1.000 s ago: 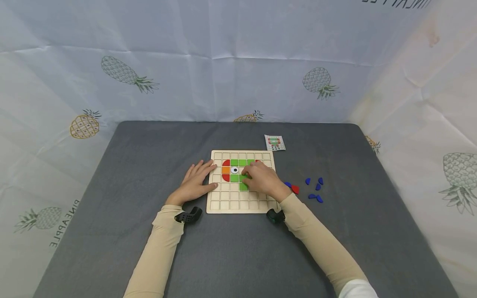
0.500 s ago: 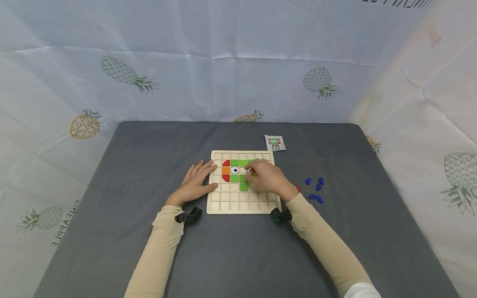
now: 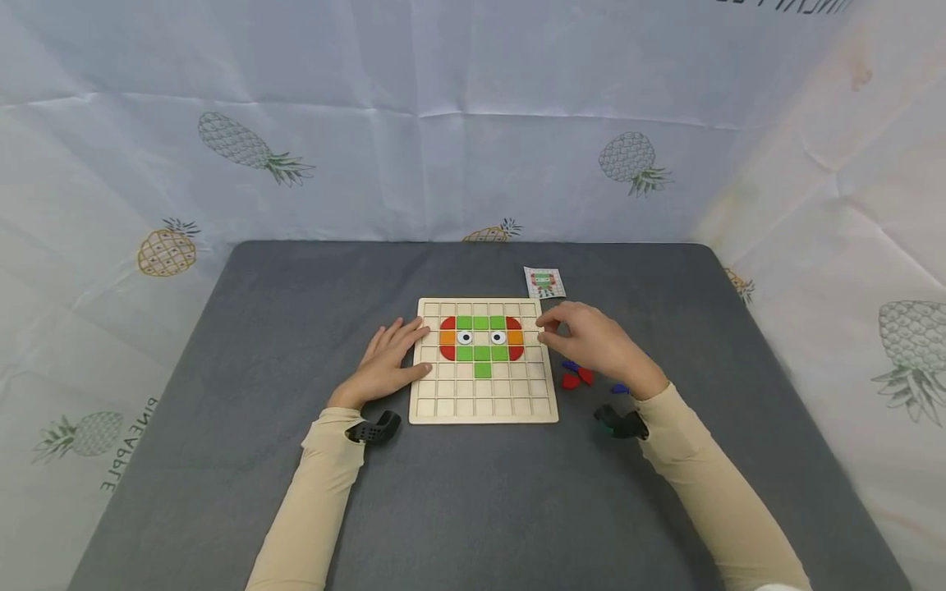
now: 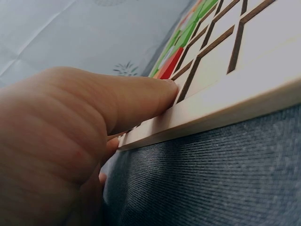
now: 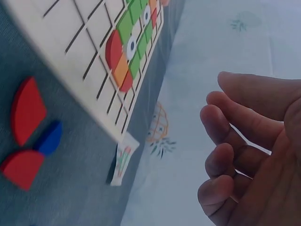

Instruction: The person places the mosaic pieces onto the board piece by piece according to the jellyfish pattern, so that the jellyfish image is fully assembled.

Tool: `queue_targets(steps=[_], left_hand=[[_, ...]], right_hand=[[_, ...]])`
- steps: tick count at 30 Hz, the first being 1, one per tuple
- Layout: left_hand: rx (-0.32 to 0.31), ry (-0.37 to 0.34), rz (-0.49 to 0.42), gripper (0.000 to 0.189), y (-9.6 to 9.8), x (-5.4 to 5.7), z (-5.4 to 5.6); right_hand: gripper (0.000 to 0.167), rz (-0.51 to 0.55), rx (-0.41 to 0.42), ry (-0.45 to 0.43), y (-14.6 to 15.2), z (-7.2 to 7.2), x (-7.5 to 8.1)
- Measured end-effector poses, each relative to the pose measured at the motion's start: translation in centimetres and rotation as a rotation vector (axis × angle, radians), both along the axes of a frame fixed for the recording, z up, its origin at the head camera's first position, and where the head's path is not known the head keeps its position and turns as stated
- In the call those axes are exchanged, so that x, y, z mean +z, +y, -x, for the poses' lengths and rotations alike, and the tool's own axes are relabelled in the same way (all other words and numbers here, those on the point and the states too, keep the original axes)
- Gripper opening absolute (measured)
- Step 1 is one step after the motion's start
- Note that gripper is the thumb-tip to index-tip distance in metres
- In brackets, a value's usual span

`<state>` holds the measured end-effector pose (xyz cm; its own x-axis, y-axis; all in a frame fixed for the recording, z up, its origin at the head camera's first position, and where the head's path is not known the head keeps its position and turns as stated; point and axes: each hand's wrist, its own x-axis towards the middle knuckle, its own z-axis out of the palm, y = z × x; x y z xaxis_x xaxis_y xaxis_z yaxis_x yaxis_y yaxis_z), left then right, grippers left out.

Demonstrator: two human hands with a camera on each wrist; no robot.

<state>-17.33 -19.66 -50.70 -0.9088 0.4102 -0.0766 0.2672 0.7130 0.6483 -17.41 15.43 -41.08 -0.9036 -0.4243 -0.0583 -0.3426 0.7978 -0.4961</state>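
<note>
A wooden grid board [image 3: 484,406] lies on the table. Green square tiles, red quarter-round pieces, orange tiles [image 3: 515,337] and two eye tiles [image 3: 498,337] form a face in its upper half, with one green tile [image 3: 483,370] below. My left hand [image 3: 380,365] rests at the board's left edge, fingers spread; the thumb [image 4: 146,96] lies on the rim in the left wrist view. My right hand [image 3: 594,341] hovers by the right edge, fingers loosely bent and holding nothing in the right wrist view. Two loose red quarter-round pieces [image 5: 29,112] lie under it beside a blue piece [image 5: 49,138].
Behind the board's top right corner lies a small printed card [image 3: 544,283] with a similar coloured picture. Another blue piece [image 3: 619,388] shows below my right wrist; the hand hides others. A pineapple-print cloth [image 3: 443,164] hangs behind the dark table [image 3: 473,509].
My right hand has moved right, off the tiles to beyond the board's edge. The right eye tile and the right-hand red and orange pieces now show. My left hand has stayed still.
</note>
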Motion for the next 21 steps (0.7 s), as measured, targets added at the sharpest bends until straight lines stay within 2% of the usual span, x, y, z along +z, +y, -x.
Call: queue_targets(steps=[3,8,17,21], left_hand=[[0.000,0.005,0.005,0.071,0.0,0.0,0.0],[-0.001,0.002,0.000,0.071,0.1,0.1,0.0],[0.003,0.001,0.001,0.072,0.1,0.1,-0.1],[0.004,-0.001,-0.008,0.071,0.1,0.1,-0.1]], right_hand=[[0.028,-0.022,-0.022,-0.020,1.3,-0.3,0.1],[0.027,-0.062,-0.040,-0.046,3.3,-0.7,-0.6],[0.036,-0.252,-0.041,-0.168,5.3,-1.0,-2.0],[0.039,-0.282,-0.054,-0.184,5.8,-1.0,-2.8]])
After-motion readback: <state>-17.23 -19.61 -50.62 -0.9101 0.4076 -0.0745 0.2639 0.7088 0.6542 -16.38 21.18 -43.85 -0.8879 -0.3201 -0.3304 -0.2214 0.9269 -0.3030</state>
